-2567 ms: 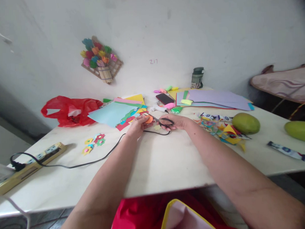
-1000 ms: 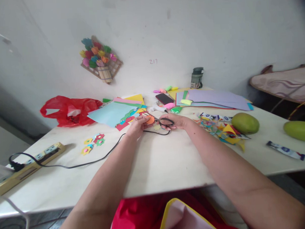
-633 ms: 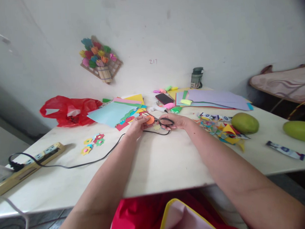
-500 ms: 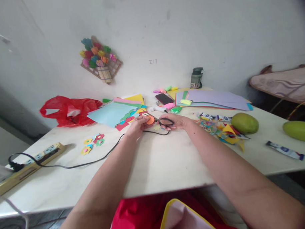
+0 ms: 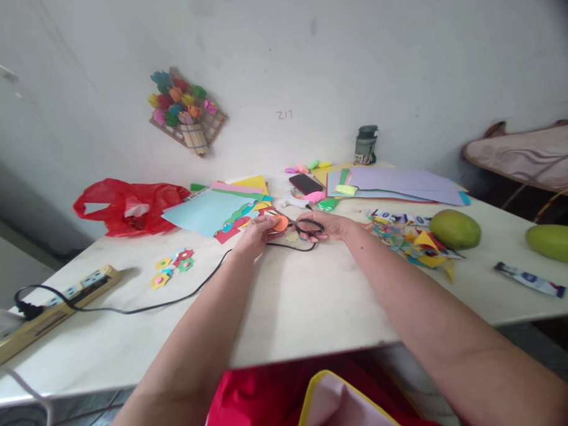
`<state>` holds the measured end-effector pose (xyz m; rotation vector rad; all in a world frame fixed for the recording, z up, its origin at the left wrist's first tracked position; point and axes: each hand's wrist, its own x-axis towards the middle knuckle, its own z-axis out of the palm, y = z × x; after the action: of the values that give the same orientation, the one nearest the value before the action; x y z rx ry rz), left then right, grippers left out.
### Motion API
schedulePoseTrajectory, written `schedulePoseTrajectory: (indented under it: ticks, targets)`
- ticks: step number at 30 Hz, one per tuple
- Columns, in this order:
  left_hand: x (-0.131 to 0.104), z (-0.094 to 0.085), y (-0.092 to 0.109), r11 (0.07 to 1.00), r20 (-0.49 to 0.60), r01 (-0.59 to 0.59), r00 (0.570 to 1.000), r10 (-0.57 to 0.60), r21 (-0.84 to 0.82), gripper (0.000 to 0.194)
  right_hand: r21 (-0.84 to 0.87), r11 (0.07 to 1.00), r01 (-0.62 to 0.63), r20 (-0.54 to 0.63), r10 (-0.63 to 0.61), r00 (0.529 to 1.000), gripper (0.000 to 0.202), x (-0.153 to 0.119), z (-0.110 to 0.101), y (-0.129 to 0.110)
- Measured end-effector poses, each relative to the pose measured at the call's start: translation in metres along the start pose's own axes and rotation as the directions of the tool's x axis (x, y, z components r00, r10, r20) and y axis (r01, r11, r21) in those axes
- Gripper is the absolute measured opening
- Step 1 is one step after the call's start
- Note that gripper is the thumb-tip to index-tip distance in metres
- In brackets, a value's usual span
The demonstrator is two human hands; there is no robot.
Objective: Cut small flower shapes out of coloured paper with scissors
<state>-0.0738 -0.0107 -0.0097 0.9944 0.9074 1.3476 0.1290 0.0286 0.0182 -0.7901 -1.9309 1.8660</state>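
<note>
The orange paper disc (image 5: 280, 223) is held near the middle of the frame, its edge pinched between the thumb and fingers of the left hand (image 5: 258, 232). The black-handled scissors (image 5: 299, 225) are gripped by the right hand (image 5: 328, 227), whose fingers are curled around the handle loops; how far the blades are parted cannot be told.

Compared with a couple of seconds earlier, more of the disc's face is shown, and the blades, then seen across it, are now largely hidden behind it. From this, the disc is judged to have been turned slightly against the blades, with trimming apparently in hand. Both hands have otherwise been kept in almost the same place above the worktop (image 5: 305, 299).

Just below the blades, a pale yellow paper flower (image 5: 293, 236) is left lying, partly ringed by the black cord (image 5: 175, 302). Coloured paper flowers (image 5: 185, 264) are grouped at left of centre, and mixed paper scraps (image 5: 425, 242) are heaped at right of centre, both apparently undisturbed.
</note>
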Motion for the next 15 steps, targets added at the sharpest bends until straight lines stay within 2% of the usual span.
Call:
schedulePoseTrajectory:
  ticks: [15]
  targets:
    - [0.0004,0.0002,0.0003,0.999,-0.02,0.005,1.0,-0.004,0.044,0.025,-0.001,1.0,-0.01,0.037,0.01,0.999,0.018,-0.0003,-0.0054,0.0039]
